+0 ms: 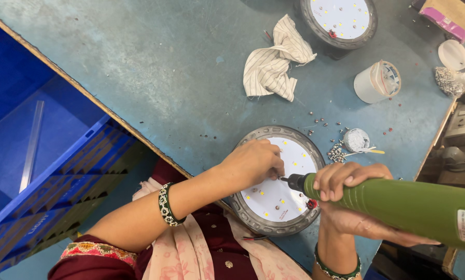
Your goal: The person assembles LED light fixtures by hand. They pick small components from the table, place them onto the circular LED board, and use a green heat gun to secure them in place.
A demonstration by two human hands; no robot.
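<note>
- Head view: the fingers (270, 162) of the left hand (253, 163) are curled nearly closed, pinching something small, seemingly a screw, though it is hidden, on the white plate of the round lamp (276, 181).
- The right hand (349, 199) is wrapped tightly around the green electric screwdriver (398, 205), its tip just beside the left fingertips, over the lamp's middle.
- Likely step: driving a screw into the plate; next calls for a steady, upright tip.
- Loose screws (337, 153) lie right of the lamp on the surface (165, 78); a striped cloth (274, 59) lies beyond it.
</note>
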